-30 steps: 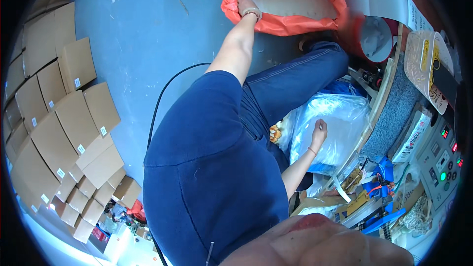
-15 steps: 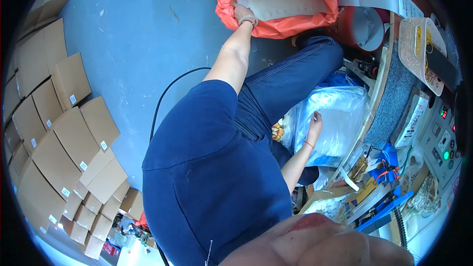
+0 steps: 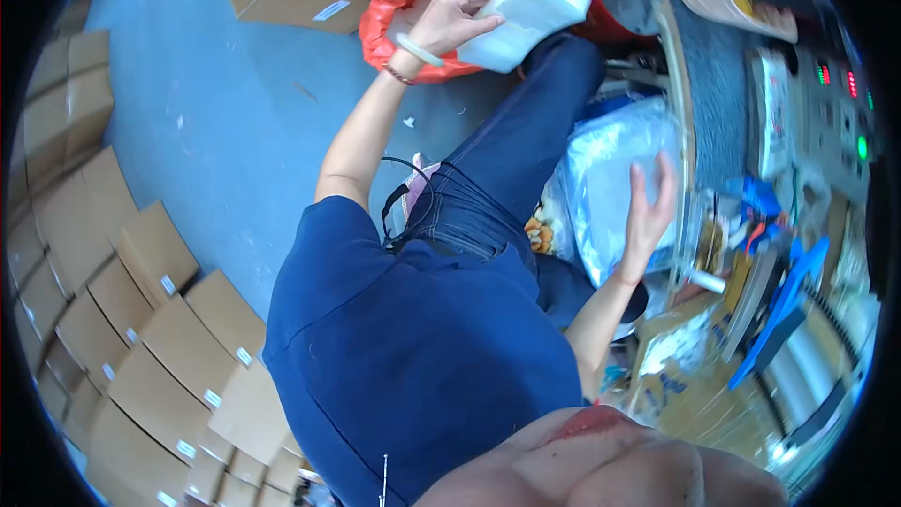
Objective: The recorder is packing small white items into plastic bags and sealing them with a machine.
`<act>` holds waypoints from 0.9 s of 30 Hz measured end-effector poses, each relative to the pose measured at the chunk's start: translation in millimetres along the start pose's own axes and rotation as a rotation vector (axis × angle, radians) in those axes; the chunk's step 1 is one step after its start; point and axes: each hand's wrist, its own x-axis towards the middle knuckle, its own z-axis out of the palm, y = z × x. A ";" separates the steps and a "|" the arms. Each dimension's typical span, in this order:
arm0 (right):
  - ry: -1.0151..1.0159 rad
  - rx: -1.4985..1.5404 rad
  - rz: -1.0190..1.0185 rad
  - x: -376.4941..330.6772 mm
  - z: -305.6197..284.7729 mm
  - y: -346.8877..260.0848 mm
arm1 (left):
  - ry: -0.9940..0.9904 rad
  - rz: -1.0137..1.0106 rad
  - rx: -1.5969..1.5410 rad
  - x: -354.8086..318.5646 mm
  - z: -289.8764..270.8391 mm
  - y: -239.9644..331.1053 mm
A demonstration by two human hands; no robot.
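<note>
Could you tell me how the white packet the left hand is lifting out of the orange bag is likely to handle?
The white packet probably feels light for its size, since the left hand holds it up alone by one edge. It looks soft, its corners rounded like a filled pouch. Its glossy wrap may be slippery. The orange bag looks floppy.

L hand (image 3: 449, 21) gripping white packet (image 3: 526, 14), R hand (image 3: 648, 211) on clear bag (image 3: 615, 178)

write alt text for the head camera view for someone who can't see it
Seen from above, a seated person's left hand holds a white packet over an orange sack, while the right hand rests on a clear plastic bag beside a cluttered workbench. Flat cardboard boxes line the blue floor.
</note>
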 end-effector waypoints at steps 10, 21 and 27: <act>-0.497 0.815 0.349 10.4 -11.7 -5.6 | -0.854 -0.351 -0.228 -19.0 93.3 100.6; -0.062 0.994 0.338 -48.6 -21.3 30.4 | -0.668 -0.470 -0.613 -77.8 155.5 100.8; 0.017 1.081 0.313 -62.6 -21.0 31.3 | -0.705 -0.323 -0.455 -70.6 153.2 104.4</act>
